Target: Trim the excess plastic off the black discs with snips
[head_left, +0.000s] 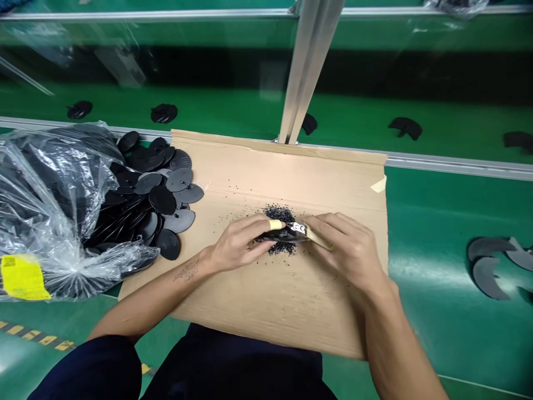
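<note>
Over the cardboard sheet (233,294), my left hand (239,241) pinches a black plastic disc (277,236) by its left edge. Yellow tape wraps one of its fingers. My right hand (347,244) is closed around the pale handles of small cutting pliers (298,227), whose metal head meets the disc's upper edge. Exactly what the jaws grip is too small to tell. Beneath the disc lies a heap of tiny black plastic bits (280,214), with loose crumbs scattered around it on the cardboard.
At left, a clear plastic bag (54,189) with a yellow label spills many black discs (179,180) onto the cardboard. A metal post (306,72) rises behind the sheet. Curved dark pieces (489,275) lie on the green surface at right.
</note>
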A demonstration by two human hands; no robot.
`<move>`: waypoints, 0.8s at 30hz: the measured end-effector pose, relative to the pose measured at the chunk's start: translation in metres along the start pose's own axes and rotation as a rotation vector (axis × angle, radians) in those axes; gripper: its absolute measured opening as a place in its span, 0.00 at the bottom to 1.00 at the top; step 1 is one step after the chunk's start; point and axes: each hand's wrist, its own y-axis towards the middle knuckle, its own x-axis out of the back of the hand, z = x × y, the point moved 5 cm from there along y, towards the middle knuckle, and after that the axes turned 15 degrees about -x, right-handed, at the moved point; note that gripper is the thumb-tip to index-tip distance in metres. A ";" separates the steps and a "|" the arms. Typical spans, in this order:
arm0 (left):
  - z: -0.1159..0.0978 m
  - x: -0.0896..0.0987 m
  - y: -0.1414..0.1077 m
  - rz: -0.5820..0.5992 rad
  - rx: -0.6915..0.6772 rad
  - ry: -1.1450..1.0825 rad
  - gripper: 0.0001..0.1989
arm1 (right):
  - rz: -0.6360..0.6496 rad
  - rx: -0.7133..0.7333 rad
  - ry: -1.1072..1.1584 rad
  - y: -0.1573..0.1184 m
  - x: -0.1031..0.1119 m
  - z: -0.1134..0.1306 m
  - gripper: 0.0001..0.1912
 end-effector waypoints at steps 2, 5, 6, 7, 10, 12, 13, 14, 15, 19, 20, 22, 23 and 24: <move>0.001 0.001 0.001 -0.035 0.024 -0.024 0.14 | 0.001 -0.016 0.030 0.001 0.003 0.000 0.12; 0.005 0.001 0.000 -0.080 0.111 -0.067 0.12 | 0.033 -0.094 0.215 0.002 0.008 0.000 0.13; 0.006 0.001 -0.001 -0.093 0.152 -0.084 0.10 | 0.045 -0.130 0.293 0.003 0.009 0.001 0.12; 0.008 0.000 -0.002 -0.103 0.194 -0.100 0.09 | 0.049 -0.167 0.365 0.003 0.009 0.001 0.11; 0.010 -0.004 -0.006 -0.107 0.301 -0.157 0.09 | 0.021 -0.263 0.511 0.003 0.004 0.001 0.12; 0.011 -0.008 -0.009 -0.100 0.353 -0.209 0.12 | -0.006 -0.295 0.563 0.002 -0.001 0.002 0.14; 0.011 -0.009 -0.009 -0.097 0.377 -0.249 0.13 | -0.017 -0.294 0.575 0.002 -0.003 0.003 0.14; 0.012 -0.011 -0.010 -0.101 0.398 -0.308 0.16 | -0.027 -0.285 0.576 0.002 -0.005 0.004 0.12; 0.014 -0.012 -0.010 -0.108 0.419 -0.387 0.20 | -0.040 -0.269 0.565 0.002 -0.005 0.005 0.11; 0.026 -0.016 -0.008 -0.119 0.575 -0.729 0.37 | -0.106 -0.209 0.460 0.000 0.000 0.008 0.09; 0.029 -0.018 -0.008 -0.089 0.637 -0.783 0.38 | -0.094 -0.206 0.432 -0.001 0.000 0.007 0.09; 0.034 -0.024 -0.010 0.000 0.766 -0.860 0.35 | -0.093 -0.162 0.409 -0.001 -0.001 0.005 0.09; 0.036 -0.027 -0.011 0.043 0.817 -0.890 0.32 | -0.073 -0.130 0.408 0.001 -0.004 0.004 0.08; 0.039 -0.031 -0.012 0.065 0.855 -0.911 0.29 | -0.129 -0.080 0.433 0.004 -0.004 0.003 0.08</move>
